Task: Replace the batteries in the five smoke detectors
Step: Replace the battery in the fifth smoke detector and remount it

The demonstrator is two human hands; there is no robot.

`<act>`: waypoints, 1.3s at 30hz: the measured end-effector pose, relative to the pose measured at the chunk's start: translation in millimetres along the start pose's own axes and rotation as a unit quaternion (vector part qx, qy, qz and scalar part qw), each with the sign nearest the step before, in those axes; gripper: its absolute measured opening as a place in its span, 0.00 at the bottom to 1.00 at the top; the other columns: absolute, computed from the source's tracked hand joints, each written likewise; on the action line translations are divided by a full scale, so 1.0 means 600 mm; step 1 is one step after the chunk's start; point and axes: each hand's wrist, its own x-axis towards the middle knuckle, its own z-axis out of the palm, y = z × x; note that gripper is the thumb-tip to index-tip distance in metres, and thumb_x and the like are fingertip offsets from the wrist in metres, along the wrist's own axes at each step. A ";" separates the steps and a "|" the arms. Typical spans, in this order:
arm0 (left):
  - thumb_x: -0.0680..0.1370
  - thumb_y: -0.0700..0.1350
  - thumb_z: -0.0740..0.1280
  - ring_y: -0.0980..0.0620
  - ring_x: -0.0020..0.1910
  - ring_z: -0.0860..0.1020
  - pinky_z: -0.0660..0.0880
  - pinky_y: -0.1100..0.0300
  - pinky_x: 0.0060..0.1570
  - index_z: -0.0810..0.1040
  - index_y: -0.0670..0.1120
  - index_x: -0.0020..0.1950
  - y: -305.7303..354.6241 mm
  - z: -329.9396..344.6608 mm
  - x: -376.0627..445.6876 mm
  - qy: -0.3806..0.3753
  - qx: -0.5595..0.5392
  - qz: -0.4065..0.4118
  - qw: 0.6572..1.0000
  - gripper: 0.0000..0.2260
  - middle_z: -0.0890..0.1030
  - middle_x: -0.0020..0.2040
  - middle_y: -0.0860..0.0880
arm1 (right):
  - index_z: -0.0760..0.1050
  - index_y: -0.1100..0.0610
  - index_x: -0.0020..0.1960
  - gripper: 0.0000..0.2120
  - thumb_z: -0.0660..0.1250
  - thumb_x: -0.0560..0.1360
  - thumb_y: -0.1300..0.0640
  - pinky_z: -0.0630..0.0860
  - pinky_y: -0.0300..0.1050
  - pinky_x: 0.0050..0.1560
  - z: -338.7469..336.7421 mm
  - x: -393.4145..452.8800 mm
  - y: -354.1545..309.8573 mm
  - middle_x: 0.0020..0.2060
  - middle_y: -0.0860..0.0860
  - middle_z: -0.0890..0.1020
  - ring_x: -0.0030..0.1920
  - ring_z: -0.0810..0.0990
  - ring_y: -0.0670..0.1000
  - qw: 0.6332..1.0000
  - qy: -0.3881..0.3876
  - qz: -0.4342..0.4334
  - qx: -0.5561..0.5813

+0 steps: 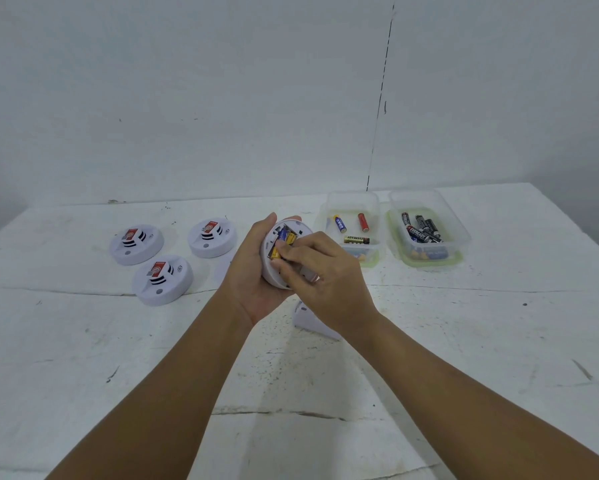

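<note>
My left hand [253, 271] grips a white smoke detector [273, 271] held above the table, its open back turned towards me. Yellow and blue batteries [286, 239] sit in its compartment. My right hand [322, 271] has its fingertips curled onto a yellow battery at the compartment's lower end. Three more white detectors lie face up on the left: one at the far left [136, 244], one in front of it [162, 279], one further back [212, 238]. A white cover piece [305, 318] lies on the table under my right wrist.
Two clear plastic tubs stand at the back right: the left tub [351, 202] holds three loose batteries, the right tub [429, 202] holds several black batteries. A faint white round piece [223, 270] lies beside my left hand. The table [464, 341] is white and scuffed, with a wall behind it.
</note>
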 end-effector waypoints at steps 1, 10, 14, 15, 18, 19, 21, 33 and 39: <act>0.83 0.57 0.62 0.50 0.44 0.85 0.82 0.58 0.46 0.84 0.47 0.55 0.000 0.001 -0.001 -0.001 -0.001 0.000 1.000 0.17 0.84 0.47 0.47 | 0.85 0.65 0.55 0.08 0.75 0.78 0.62 0.82 0.48 0.48 0.000 0.000 0.000 0.46 0.56 0.83 0.48 0.84 0.52 1.000 0.002 -0.003 -0.004; 0.84 0.56 0.62 0.50 0.42 0.85 0.83 0.57 0.41 0.82 0.46 0.56 -0.002 0.015 -0.009 -0.009 -0.007 0.001 1.000 0.16 0.84 0.46 0.47 | 0.86 0.65 0.52 0.07 0.77 0.76 0.62 0.83 0.48 0.45 -0.001 -0.002 -0.003 0.45 0.56 0.83 0.46 0.84 0.52 0.999 0.032 -0.014 -0.029; 0.84 0.56 0.62 0.50 0.42 0.85 0.83 0.56 0.40 0.82 0.46 0.57 -0.003 0.019 -0.011 -0.007 0.000 0.003 1.000 0.16 0.84 0.46 0.46 | 0.85 0.65 0.50 0.07 0.77 0.76 0.62 0.83 0.46 0.43 -0.002 -0.003 -0.008 0.44 0.57 0.83 0.45 0.84 0.51 0.998 0.043 -0.017 -0.038; 0.84 0.56 0.62 0.50 0.42 0.85 0.83 0.57 0.40 0.82 0.46 0.57 -0.004 0.019 -0.011 -0.006 0.003 0.003 1.000 0.16 0.84 0.46 0.46 | 0.85 0.65 0.50 0.07 0.77 0.76 0.62 0.83 0.46 0.43 -0.003 -0.003 -0.009 0.44 0.57 0.83 0.45 0.84 0.51 0.998 0.046 -0.018 -0.041; 0.84 0.56 0.62 0.50 0.42 0.85 0.83 0.57 0.40 0.82 0.46 0.57 -0.005 0.018 -0.010 -0.004 0.004 0.003 1.000 0.16 0.84 0.46 0.47 | 0.85 0.65 0.49 0.07 0.76 0.76 0.61 0.83 0.46 0.43 -0.003 -0.004 -0.011 0.44 0.57 0.83 0.45 0.84 0.51 0.998 0.052 -0.013 -0.045; 0.84 0.56 0.62 0.50 0.43 0.85 0.83 0.57 0.41 0.82 0.46 0.58 -0.006 0.018 -0.011 -0.004 0.004 0.002 1.000 0.16 0.84 0.46 0.47 | 0.85 0.65 0.49 0.07 0.76 0.76 0.61 0.83 0.46 0.43 -0.003 -0.004 -0.011 0.44 0.57 0.83 0.45 0.84 0.51 0.998 0.051 -0.011 -0.045; 0.84 0.56 0.63 0.50 0.43 0.85 0.83 0.57 0.40 0.82 0.46 0.58 -0.006 0.018 -0.011 -0.006 0.005 0.003 1.000 0.16 0.84 0.46 0.46 | 0.85 0.65 0.49 0.07 0.76 0.76 0.61 0.83 0.46 0.44 -0.004 -0.004 -0.012 0.44 0.57 0.83 0.45 0.84 0.51 0.998 0.050 -0.010 -0.046; 0.82 0.58 0.65 0.50 0.44 0.85 0.83 0.58 0.44 0.87 0.45 0.50 -0.008 0.014 -0.001 0.014 -0.007 0.013 1.000 0.19 0.85 0.47 0.47 | 0.86 0.62 0.53 0.06 0.76 0.77 0.61 0.79 0.36 0.53 -0.006 0.001 -0.025 0.47 0.52 0.84 0.50 0.82 0.43 0.994 0.030 0.104 0.021; 0.82 0.58 0.65 0.51 0.44 0.86 0.83 0.58 0.44 0.88 0.45 0.47 -0.005 0.004 0.004 0.028 -0.020 0.030 0.999 0.20 0.85 0.46 0.47 | 0.86 0.60 0.56 0.08 0.75 0.78 0.61 0.78 0.36 0.54 -0.002 0.009 -0.032 0.48 0.49 0.83 0.51 0.82 0.42 0.988 -0.003 0.150 0.043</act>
